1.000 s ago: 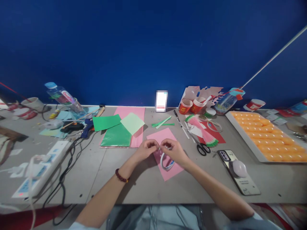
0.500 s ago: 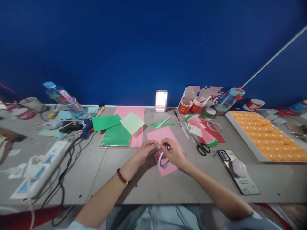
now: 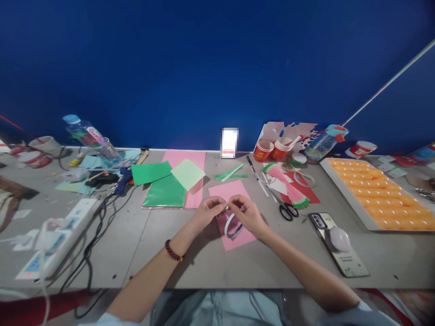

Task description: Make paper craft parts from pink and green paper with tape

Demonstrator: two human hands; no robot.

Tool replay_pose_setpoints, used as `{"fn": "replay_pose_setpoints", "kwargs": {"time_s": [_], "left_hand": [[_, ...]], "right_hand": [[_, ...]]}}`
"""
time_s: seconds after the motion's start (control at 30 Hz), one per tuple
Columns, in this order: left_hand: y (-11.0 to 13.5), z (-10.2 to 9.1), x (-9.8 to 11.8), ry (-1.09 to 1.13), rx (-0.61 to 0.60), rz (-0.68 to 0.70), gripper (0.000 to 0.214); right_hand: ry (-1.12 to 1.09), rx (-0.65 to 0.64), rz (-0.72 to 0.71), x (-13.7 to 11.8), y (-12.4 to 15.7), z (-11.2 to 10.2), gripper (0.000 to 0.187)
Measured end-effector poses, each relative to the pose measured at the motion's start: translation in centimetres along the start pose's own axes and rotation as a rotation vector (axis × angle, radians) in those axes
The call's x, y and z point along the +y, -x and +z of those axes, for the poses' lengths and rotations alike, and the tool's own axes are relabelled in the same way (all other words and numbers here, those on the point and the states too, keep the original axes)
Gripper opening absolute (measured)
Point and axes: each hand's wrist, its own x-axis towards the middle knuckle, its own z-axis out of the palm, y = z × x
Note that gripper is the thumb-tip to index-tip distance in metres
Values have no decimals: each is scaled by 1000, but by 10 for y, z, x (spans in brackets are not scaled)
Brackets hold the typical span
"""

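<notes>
My left hand [image 3: 211, 211] and my right hand [image 3: 246, 214] meet above a pink sheet of paper [image 3: 234, 242], both with fingers pinched. A tiny pale piece [image 3: 227, 207] shows between the fingertips; its kind and full shape are hidden. Under my right palm is a white ring [image 3: 229, 228] that looks like a roll of tape. Whether my right fingers also hold this ring or it rests on the sheet, I cannot tell. Beyond the sheet lie green and pale strips of paper [image 3: 232, 173]. Black-handled scissors [image 3: 288, 212] lie right of my right hand.
Green sheets [image 3: 165, 192] and a pale green square [image 3: 188, 174] lie left. A glue gun [image 3: 123, 181], cables and a power strip [image 3: 59, 240] are farther left. Right are a paper watermelon fan [image 3: 287, 185], red cups [image 3: 264, 150], a phone [image 3: 340, 253] and a tray of orange balls [image 3: 380, 194].
My fingertips have come slightly closer together, and less of the pale piece shows between them. The white ring beneath my right hand is a little more exposed. Other things stay put.
</notes>
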Motion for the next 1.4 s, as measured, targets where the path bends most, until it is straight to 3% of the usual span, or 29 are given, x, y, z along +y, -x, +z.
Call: {"fn": "replay_pose_setpoints", "kwargs": {"time_s": [0.2, 0.57, 0.67, 0.77, 0.9, 1.07, 1.4], "left_hand": [[0, 4, 4, 18, 14, 10, 19], [9, 26, 2, 364, 40, -226, 19], [7, 23, 2, 386, 33, -210, 19], [3, 11, 3, 391, 113, -172, 20], [-2, 0, 3, 293, 175, -81, 23], [-1, 7, -2, 113, 145, 19, 27], [-2, 1, 2, -14, 111, -78, 26]], "right_hand": [[81, -7, -44, 0, 1, 2, 9], [181, 78, -274, 4, 6, 6, 9], [148, 90, -286, 4, 7, 6, 9], [137, 114, -294, 2, 9, 3, 11], [90, 114, -220, -1, 9, -1, 14], [-88, 9, -93, -2, 2, -5, 26], [-239, -204, 141, 14, -3, -10, 47]]}}
